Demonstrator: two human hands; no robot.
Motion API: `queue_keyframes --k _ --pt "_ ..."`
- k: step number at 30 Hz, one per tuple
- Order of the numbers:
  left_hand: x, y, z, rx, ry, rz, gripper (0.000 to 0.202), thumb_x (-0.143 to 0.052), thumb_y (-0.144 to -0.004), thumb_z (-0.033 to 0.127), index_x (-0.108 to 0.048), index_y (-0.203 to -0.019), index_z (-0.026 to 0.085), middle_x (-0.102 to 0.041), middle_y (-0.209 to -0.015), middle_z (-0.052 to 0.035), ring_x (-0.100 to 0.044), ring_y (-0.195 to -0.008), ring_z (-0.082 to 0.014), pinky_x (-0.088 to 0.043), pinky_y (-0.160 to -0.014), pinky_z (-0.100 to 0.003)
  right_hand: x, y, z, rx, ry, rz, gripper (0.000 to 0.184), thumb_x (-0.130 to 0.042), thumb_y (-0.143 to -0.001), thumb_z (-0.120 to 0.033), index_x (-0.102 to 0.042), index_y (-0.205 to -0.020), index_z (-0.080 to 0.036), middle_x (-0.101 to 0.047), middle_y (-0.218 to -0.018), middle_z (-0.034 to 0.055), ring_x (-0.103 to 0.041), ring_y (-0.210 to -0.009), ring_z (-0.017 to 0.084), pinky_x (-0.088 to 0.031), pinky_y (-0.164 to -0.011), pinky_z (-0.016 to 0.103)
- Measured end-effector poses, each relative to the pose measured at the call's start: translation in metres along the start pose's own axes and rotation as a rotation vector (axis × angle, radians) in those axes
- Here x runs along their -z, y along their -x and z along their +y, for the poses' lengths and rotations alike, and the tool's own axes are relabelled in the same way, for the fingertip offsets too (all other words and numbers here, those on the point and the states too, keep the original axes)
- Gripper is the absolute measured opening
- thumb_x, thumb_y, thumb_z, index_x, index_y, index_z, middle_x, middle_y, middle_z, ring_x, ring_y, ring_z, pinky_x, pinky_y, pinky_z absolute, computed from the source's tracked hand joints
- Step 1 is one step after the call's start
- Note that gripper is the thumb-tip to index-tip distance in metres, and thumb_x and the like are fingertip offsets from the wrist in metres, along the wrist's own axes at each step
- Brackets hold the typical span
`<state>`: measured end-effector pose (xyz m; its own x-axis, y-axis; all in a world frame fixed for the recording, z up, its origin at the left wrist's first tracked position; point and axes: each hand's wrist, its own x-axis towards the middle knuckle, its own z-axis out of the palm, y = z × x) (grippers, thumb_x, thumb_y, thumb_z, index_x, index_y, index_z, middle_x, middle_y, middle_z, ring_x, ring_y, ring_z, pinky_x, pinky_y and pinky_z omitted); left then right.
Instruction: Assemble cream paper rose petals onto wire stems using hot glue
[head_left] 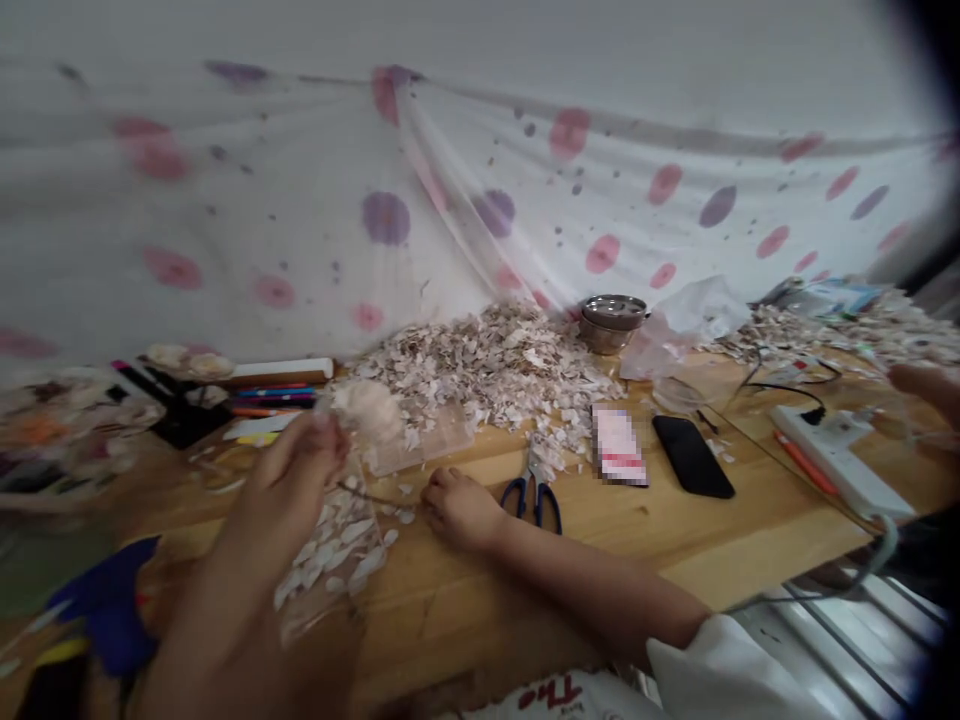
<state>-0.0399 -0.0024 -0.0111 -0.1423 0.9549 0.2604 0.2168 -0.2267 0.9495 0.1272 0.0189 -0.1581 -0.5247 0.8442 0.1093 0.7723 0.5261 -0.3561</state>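
My left hand [300,465], blurred, is raised at the left with its fingers pinched on a cream-coloured artificial flower [369,408]. A thin dark stem runs from below those fingers toward the right. On the wooden table, my right hand [461,508] rests with its fingers curled down; what they hold, if anything, is hidden. Just right of it lie scissors [534,490] with dark blue handles. Loose white petals [337,550] are spread on a clear sheet or tray under my left hand. Behind the flower stands a shallow clear tray [427,437].
A big heap of pale petals [495,360] lies against the polka-dot curtain, beside a metal bowl [613,320]. A phone [691,456], a power strip [844,460] and cables are at right. A blue glue gun [120,610] is front left. Another person's hand [926,390] shows far right.
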Motion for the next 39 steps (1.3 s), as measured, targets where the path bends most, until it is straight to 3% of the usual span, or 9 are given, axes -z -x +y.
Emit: queue_keyframes --k 5,7,10,15,20,25,27,30,39 --pt "0.002 0.026 -0.016 0.152 0.304 -0.254 0.044 -0.06 -0.076 0.056 -0.041 -0.061 0.018 -0.035 -0.05 0.0057 -0.03 -0.045 -0.0073 -0.025 -0.044 -0.022 -0.003 0.001 0.008 0.045 -0.105 0.038 0.028 -0.052 -0.092 -0.032 -0.056 -0.116 -0.018 -0.057 -0.12 0.0084 -0.059 -0.1 0.019 -0.051 -0.085 0.04" --pt "-0.004 0.039 -0.027 0.182 0.427 -0.263 0.042 -0.065 -0.074 0.051 -0.04 -0.064 0.018 -0.037 -0.052 0.0065 -0.033 -0.046 -0.0061 -0.03 -0.048 -0.021 -0.003 0.001 0.009 0.077 -0.162 0.054 0.03 -0.054 -0.091 -0.032 -0.055 -0.116 -0.016 -0.058 -0.117 0.0082 -0.06 -0.098 0.019 -0.052 -0.083 0.04" --pt "-0.018 0.058 -0.044 0.14 0.556 -0.169 0.041 -0.065 -0.075 0.051 -0.041 -0.066 0.018 -0.039 -0.052 0.0074 -0.035 -0.044 -0.005 -0.034 -0.048 -0.021 -0.003 0.003 0.01 0.107 -0.24 0.109 0.014 -0.053 -0.088 -0.021 -0.064 -0.087 -0.013 -0.061 -0.095 0.0091 -0.059 -0.087 0.018 -0.05 -0.079 0.035" --pt "-0.04 0.078 -0.054 0.033 0.364 -0.046 0.033 -0.064 -0.076 0.048 -0.055 -0.076 0.017 -0.053 -0.055 0.0037 -0.048 -0.046 -0.0091 -0.041 -0.046 -0.022 0.002 0.004 0.012 0.148 -0.399 0.251 0.014 -0.05 -0.085 -0.018 -0.063 -0.081 -0.015 -0.059 -0.088 0.0096 -0.056 -0.081 0.019 -0.047 -0.077 0.035" --pt "-0.047 0.091 -0.059 -0.28 -0.19 0.126 0.017 -0.057 -0.084 0.03 -0.069 -0.083 0.019 -0.066 -0.07 -0.0035 -0.061 -0.064 -0.015 -0.048 -0.061 -0.026 0.025 0.008 0.014 0.191 -0.614 0.412 0.031 -0.036 -0.094 -0.034 -0.06 -0.097 -0.016 -0.058 -0.096 0.0119 -0.055 -0.091 0.022 -0.046 -0.081 0.038" --pt "-0.051 0.091 -0.069 -0.619 -0.411 0.189 0.02 -0.055 -0.078 0.007 -0.069 -0.069 0.019 -0.068 -0.069 -0.004 -0.064 -0.069 -0.0181 -0.05 -0.065 -0.03 0.065 0.027 0.013 0.471 -0.776 0.234 0.05 -0.059 -0.079 -0.053 -0.059 -0.117 -0.021 -0.056 -0.121 0.0114 -0.053 -0.114 0.024 -0.044 -0.093 0.038" --pt "-0.053 0.09 -0.071 -0.764 -0.397 0.153 0.021 -0.055 -0.076 0.005 -0.068 -0.07 0.02 -0.069 -0.071 -0.0039 -0.065 -0.074 -0.0195 -0.051 -0.071 -0.033 0.079 0.036 0.01 0.581 -0.822 0.1 0.06 -0.071 -0.071 -0.045 -0.055 -0.126 -0.024 -0.05 -0.132 0.0115 -0.047 -0.123 0.025 -0.04 -0.099 0.04" --pt "-0.055 0.09 -0.076 -0.897 -0.376 0.046 0.014 -0.06 -0.076 0.012 -0.068 -0.068 0.021 -0.07 -0.072 -0.0044 -0.065 -0.075 -0.0204 -0.051 -0.069 -0.035 0.091 0.045 0.004 0.678 -0.782 -0.024 0.041 -0.072 -0.073 -0.029 -0.065 -0.113 -0.025 -0.051 -0.132 0.0098 -0.044 -0.126 0.024 -0.033 -0.105 0.043" --pt "-0.057 0.103 -0.106 -0.715 -0.243 -0.206 0.012 -0.059 -0.081 0.024 -0.069 -0.075 0.023 -0.071 -0.075 -0.0051 -0.066 -0.078 -0.0214 -0.048 -0.077 -0.038 0.085 0.048 -0.006 0.785 -0.748 -0.174 0.03 -0.071 -0.072 -0.015 -0.066 -0.101 -0.019 -0.055 -0.128 0.01 -0.05 -0.119 0.02 -0.038 -0.1 0.037"
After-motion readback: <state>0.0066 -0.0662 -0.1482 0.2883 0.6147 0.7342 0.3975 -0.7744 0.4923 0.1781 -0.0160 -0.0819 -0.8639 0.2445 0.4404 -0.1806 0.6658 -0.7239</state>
